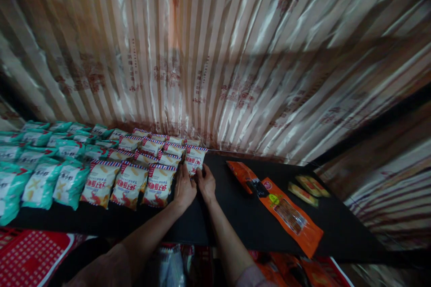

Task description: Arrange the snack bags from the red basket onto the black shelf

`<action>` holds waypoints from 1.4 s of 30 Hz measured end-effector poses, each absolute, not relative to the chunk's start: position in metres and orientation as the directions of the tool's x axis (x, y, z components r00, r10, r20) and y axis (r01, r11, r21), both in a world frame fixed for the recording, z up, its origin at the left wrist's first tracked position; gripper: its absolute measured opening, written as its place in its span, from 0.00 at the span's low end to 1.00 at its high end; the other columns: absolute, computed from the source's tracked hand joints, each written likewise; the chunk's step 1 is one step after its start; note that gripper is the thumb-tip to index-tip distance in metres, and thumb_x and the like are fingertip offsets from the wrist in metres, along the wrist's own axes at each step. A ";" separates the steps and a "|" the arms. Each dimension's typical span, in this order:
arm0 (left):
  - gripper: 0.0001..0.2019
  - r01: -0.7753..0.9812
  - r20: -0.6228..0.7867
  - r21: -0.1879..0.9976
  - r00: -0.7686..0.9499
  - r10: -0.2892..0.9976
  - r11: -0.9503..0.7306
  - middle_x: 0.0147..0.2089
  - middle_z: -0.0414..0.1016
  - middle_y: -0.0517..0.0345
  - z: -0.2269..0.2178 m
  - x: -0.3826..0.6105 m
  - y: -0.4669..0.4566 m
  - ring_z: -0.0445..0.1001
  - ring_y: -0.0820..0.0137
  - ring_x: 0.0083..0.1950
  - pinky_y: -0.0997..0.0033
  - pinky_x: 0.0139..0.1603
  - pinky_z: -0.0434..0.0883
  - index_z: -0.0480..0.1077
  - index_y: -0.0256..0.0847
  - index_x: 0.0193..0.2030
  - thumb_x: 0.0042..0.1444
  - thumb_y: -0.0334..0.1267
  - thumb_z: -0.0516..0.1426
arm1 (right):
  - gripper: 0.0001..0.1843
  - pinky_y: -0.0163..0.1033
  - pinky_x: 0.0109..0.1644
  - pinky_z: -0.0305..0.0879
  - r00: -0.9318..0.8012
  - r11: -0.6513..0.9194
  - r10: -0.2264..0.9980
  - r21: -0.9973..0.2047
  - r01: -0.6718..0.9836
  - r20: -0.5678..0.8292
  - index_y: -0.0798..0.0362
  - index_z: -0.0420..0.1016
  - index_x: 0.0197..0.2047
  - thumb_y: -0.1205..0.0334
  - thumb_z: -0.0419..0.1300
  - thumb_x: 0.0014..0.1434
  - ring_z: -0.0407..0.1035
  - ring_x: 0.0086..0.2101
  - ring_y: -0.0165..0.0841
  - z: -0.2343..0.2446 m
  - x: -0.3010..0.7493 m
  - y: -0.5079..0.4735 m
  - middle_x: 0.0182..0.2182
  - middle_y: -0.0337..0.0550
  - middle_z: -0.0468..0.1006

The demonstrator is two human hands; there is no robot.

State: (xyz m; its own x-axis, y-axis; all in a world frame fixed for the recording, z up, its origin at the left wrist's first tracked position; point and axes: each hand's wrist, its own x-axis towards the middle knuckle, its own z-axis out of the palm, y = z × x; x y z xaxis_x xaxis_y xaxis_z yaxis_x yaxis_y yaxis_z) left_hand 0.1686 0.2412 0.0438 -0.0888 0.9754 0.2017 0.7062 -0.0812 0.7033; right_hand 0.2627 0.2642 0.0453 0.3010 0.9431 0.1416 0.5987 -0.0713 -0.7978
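Note:
A cream and red snack bag (195,157) with a striped top edge stands upright at the right end of the rows. My left hand (185,187) grips its lower left side, fingers closed against it. On the lower right side, my right hand (206,183) pinches the same bag. Just left of my hands, a matching snack bag (157,187) stands in the front row, with several more of its kind beside and behind it. Farther left are rows of teal snack bags (69,184). My fingers partly hide the bottom of the held bag.
On the black shelf (232,215) to the right lie an orange packet (291,215), another orange packet (243,175) and several small yellow packets (308,188). Below the shelf edge are a red basket (30,255) and more orange packets (286,269). A striped curtain (188,54) hangs behind.

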 end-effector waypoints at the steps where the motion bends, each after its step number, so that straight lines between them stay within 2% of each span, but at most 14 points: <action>1: 0.31 0.710 0.215 0.699 -0.093 0.972 -0.087 0.66 0.51 0.35 0.043 0.169 0.241 0.49 0.55 0.67 0.54 0.65 0.53 0.48 0.27 0.63 0.50 0.28 0.49 | 0.25 0.38 0.45 0.64 0.297 -0.065 0.944 -0.798 0.599 0.146 0.54 0.69 0.52 0.51 0.46 0.56 0.70 0.42 0.36 0.045 0.262 0.265 0.43 0.46 0.76; 6: 0.31 0.739 0.243 0.668 -0.100 0.965 -0.091 0.65 0.50 0.31 0.039 0.170 0.237 0.48 0.55 0.67 0.56 0.65 0.53 0.48 0.22 0.62 0.49 0.26 0.48 | 0.25 0.38 0.45 0.64 0.285 -0.052 0.945 -0.782 0.621 0.163 0.55 0.70 0.52 0.52 0.46 0.57 0.70 0.43 0.36 0.041 0.262 0.266 0.44 0.47 0.76; 14: 0.33 0.784 0.276 0.603 -0.034 0.961 -0.145 0.67 0.47 0.32 0.043 0.167 0.229 0.44 0.56 0.68 0.57 0.66 0.51 0.47 0.21 0.63 0.49 0.25 0.48 | 0.22 0.37 0.46 0.63 0.260 -0.042 0.941 -0.686 0.727 0.217 0.55 0.70 0.52 0.56 0.47 0.59 0.69 0.42 0.36 0.039 0.259 0.265 0.41 0.48 0.77; 17: 0.33 0.786 0.293 0.590 0.002 0.956 -0.183 0.67 0.46 0.35 0.044 0.167 0.227 0.42 0.57 0.69 0.57 0.66 0.50 0.47 0.23 0.64 0.48 0.25 0.47 | 0.23 0.37 0.46 0.63 0.260 -0.035 0.940 -0.696 0.717 0.221 0.55 0.69 0.53 0.56 0.47 0.59 0.69 0.42 0.36 0.039 0.258 0.265 0.42 0.47 0.76; 24: 0.30 0.794 0.261 0.586 0.002 0.965 -0.161 0.67 0.45 0.34 0.041 0.167 0.228 0.42 0.56 0.68 0.57 0.66 0.51 0.51 0.22 0.62 0.49 0.26 0.48 | 0.24 0.37 0.48 0.62 0.222 -0.031 0.957 -0.700 0.714 0.185 0.56 0.68 0.55 0.56 0.47 0.59 0.68 0.45 0.37 0.040 0.259 0.266 0.45 0.50 0.75; 33: 0.31 0.776 0.304 0.604 -0.015 0.952 -0.181 0.68 0.43 0.35 0.041 0.168 0.223 0.40 0.54 0.69 0.54 0.66 0.51 0.53 0.24 0.61 0.47 0.24 0.49 | 0.27 0.41 0.51 0.62 0.281 -0.050 0.940 -0.739 0.672 0.191 0.61 0.66 0.55 0.54 0.47 0.58 0.67 0.48 0.39 0.041 0.260 0.256 0.48 0.55 0.73; 42: 0.29 0.792 0.305 0.579 0.006 0.952 -0.191 0.66 0.49 0.35 0.038 0.170 0.208 0.44 0.57 0.68 0.56 0.66 0.53 0.55 0.24 0.60 0.48 0.22 0.47 | 0.25 0.41 0.50 0.62 0.357 -0.074 0.897 -0.711 0.700 0.259 0.63 0.71 0.50 0.56 0.46 0.58 0.68 0.46 0.40 0.038 0.256 0.239 0.45 0.57 0.74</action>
State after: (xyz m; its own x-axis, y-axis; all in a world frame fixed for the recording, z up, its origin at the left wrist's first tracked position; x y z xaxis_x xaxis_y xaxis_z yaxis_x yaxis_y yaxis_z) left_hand 0.1700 0.2083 0.0383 0.0064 0.9524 0.3049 0.7925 -0.1908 0.5793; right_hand 0.2555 0.2390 0.0378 0.3575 0.8972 0.2592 0.6998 -0.0735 -0.7106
